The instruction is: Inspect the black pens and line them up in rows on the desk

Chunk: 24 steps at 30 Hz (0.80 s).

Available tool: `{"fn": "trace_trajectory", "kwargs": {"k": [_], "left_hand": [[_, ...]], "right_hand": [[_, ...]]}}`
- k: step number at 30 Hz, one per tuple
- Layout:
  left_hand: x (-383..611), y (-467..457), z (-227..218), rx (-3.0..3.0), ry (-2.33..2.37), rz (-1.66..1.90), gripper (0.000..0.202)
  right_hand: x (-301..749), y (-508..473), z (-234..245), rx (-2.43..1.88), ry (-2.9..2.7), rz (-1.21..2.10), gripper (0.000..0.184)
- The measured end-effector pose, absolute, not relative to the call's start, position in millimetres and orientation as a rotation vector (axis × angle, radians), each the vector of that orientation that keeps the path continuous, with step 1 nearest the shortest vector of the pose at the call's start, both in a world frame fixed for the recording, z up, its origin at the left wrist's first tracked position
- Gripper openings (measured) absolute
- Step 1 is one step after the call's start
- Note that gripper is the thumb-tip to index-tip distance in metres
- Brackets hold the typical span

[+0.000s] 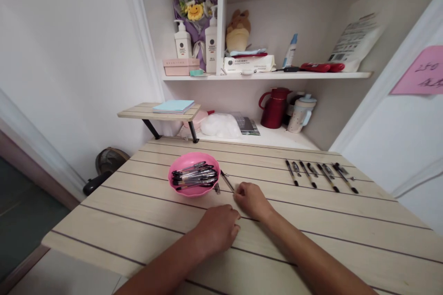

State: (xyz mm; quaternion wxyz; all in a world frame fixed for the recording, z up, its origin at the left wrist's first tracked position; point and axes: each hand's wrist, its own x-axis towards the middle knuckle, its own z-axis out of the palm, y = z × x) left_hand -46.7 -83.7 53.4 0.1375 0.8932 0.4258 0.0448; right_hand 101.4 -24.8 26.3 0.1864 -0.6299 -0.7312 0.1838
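Both forearms enter from the bottom edge and converge toward the middle of the slatted wooden surface (pixel 311 221). My left hand (pixel 218 229) rests palm down on the boards, fingers curled loosely under, gripping nothing that I can see. My right hand (pixel 252 199) lies just ahead of it and slightly to the right, knuckles up, fingers bent, fingertips at the near end of a loose pen (pixel 227 180). I cannot tell whether the fingers pinch that pen or only touch it.

Pen orientation: long axis diagonal, near end at the right hand, far end pointing away and to the left, toward the rim of the pink bowl (pixel 180 188). It lies flat on the surface, just beside the bowl. A small dark piece (pixel 217 189), possibly a cap, sits close by against the bowl's right side.

Bowl contents: a bundle of pens (pixel 194 176) lying roughly left to right, stacked on one another.

Far right of the surface, well apart from both hands: a row of pens (pixel 320 175), side by side, each long axis running away from me with a slight lean.

Behind the surface, a red jug (pixel 274 108) stands under the shelf (pixel 263 75).
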Motion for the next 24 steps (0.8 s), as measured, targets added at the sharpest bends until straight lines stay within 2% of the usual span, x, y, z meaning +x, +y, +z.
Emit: {"fn": "trace_trajectory", "kwargs": {"k": [7,17,24], "left_hand": [[-42.4,-64.5,45.4,2.533,1.428,0.211,0.023],[2.2,-6.1,37.7,2.684,1.817,0.004,0.035],[16.3,16.7,28.1,2.621,1.935,0.016,0.033]], "right_hand": [[157.4,-50.8,17.3,-1.753,-1.793,0.705,0.012],[221.7,-27.2,15.5,-2.099,-1.732,0.175,0.021],[225.1,-5.8,11.3,-2.237,-1.643,0.105,0.022]]}}
